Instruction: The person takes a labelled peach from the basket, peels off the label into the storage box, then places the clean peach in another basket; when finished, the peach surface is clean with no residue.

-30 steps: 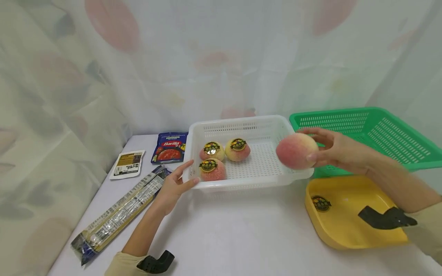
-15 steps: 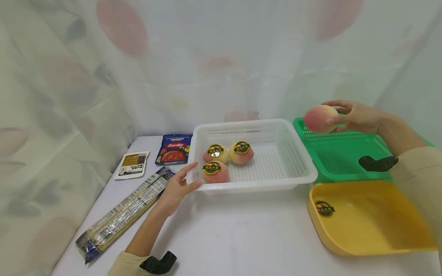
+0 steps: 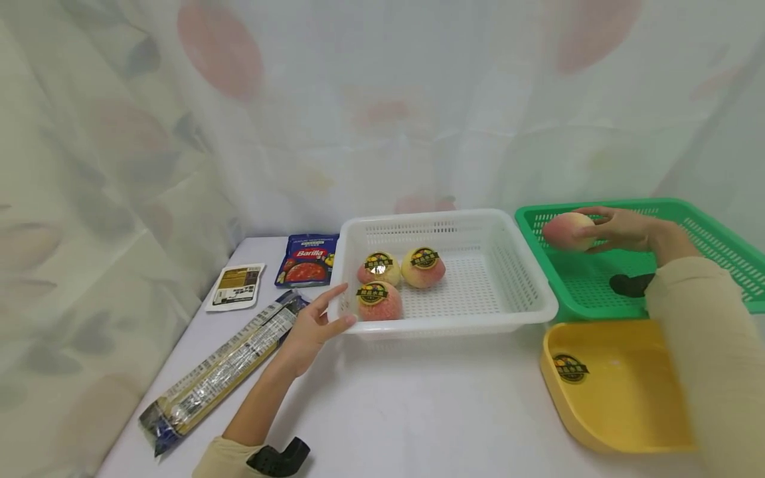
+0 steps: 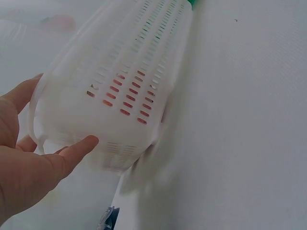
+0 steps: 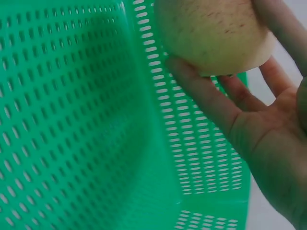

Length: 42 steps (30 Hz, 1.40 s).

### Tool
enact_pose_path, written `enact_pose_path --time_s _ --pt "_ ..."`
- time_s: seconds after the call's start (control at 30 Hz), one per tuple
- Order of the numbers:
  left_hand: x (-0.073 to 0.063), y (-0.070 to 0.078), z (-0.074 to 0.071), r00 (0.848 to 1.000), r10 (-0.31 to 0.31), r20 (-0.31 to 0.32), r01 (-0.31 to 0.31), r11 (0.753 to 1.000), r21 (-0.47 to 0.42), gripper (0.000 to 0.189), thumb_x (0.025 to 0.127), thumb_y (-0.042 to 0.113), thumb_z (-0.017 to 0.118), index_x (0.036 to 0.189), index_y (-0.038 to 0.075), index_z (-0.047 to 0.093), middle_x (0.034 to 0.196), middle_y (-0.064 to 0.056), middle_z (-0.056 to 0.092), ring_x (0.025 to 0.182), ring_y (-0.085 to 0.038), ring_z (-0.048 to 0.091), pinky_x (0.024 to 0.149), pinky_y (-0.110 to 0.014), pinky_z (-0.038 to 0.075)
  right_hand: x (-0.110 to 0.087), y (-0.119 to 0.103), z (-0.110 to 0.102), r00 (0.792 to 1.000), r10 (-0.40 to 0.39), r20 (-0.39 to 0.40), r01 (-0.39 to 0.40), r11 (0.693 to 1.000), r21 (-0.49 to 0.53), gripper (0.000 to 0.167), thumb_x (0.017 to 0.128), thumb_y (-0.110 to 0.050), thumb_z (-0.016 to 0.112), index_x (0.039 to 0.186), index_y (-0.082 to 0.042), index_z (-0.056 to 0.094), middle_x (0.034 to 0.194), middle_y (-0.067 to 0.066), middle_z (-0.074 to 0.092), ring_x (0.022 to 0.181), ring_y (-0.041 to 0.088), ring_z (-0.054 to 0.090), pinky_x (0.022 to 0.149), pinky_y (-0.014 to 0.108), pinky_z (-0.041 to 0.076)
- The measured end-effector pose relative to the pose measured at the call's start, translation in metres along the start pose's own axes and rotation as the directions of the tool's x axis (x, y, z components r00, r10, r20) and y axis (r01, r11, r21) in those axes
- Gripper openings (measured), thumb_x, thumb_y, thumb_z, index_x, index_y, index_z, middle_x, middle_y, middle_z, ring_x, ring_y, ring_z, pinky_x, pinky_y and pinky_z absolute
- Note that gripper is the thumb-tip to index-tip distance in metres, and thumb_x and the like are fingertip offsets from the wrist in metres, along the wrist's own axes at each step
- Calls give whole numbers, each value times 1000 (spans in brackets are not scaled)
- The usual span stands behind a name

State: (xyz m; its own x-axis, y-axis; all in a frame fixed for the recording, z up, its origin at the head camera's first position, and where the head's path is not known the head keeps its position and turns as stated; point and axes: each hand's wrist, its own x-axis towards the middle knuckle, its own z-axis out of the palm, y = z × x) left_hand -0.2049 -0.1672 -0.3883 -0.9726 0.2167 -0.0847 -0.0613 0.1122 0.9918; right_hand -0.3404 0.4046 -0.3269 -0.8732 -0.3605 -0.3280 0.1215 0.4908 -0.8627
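My right hand [image 3: 627, 229] grips a pink and yellow peach [image 3: 564, 232] between thumb and fingers. The peach hangs over the left part of the green perforated basket [image 3: 597, 313]. Up close in the right wrist view, the peach [image 5: 213, 40] appears beside the slotted green wall [image 5: 172, 120]. My left hand [image 3: 307, 332] holds the near left corner of a white perforated basket [image 3: 442, 324], thumb on the outer wall and fingers at the rim. Inside it, on the left, sit three peaches [image 3: 423, 267] bearing black and gold stickers.
A yellow tub [image 3: 633, 398] with a similar sticker [image 3: 570, 368] stands in front of the green basket, partly covered by my right sleeve. Left of the white basket lie a blue Barilla pouch [image 3: 307, 261], a small white packet [image 3: 236, 287] and a long clear pack [image 3: 224, 368].
My right hand carried the peach right and up from over the white basket's right end, then lowered it over the green basket. My left hand stays on the white basket's corner.
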Motion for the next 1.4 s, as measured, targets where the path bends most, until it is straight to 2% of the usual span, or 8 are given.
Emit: enact_pose_path --time_s 0.27,0.47,0.77,0.97,1.23,1.4 --pt "-2 1 -1 1000 -2 5 2 1000 -9 67 89 14 69 147 16 37 156 -7 19 130 -30 39 93 -31 46 10 17 16 997 71 32 -70 997 -15 77 96 -16 59 149 2 6 139 28 31 111 26 53 96 53 42" --pt "-2 1 -1 1000 -9 -10 9 1000 7 68 87 19 71 147 20 39 155 -4 22 129 -29 41 95 -34 46 17 17 23 993 100 58 -98 994 -43 82 95 -21 60 150 1 4 144 33 22 118 36 48 95 51 44" --pt "-3 2 0 1000 0 -7 -1 1000 -11 67 88 15 70 147 17 38 155 -6 21 128 -30 42 94 -33 45 20 17 23 992 108 61 -107 994 -34 85 95 -22 60 150 3 0 144 35 20 118 38 48 94 51 44" --pt "-4 1 1 1000 -3 -7 3 1000 -1 65 89 15 69 146 18 39 156 -6 18 131 -29 38 97 -35 43 17 19 22 991 112 79 -111 994 -21 84 96 -21 58 150 2 -2 146 35 14 124 46 39 95 51 43" --pt "-4 2 1 1000 12 -2 -12 1000 -2 65 90 13 68 147 16 37 156 -6 20 127 -30 42 92 -29 46 10 20 19 991 108 79 -108 994 0 84 96 -18 58 149 2 -4 148 35 8 130 53 25 96 52 43" --pt "-4 3 1 1000 -3 -4 3 1000 12 65 90 15 68 147 18 37 156 -7 18 131 -30 38 96 -34 44 9 20 19 991 113 67 -113 994 -9 83 96 -19 58 150 2 0 148 34 8 131 54 21 97 52 42"
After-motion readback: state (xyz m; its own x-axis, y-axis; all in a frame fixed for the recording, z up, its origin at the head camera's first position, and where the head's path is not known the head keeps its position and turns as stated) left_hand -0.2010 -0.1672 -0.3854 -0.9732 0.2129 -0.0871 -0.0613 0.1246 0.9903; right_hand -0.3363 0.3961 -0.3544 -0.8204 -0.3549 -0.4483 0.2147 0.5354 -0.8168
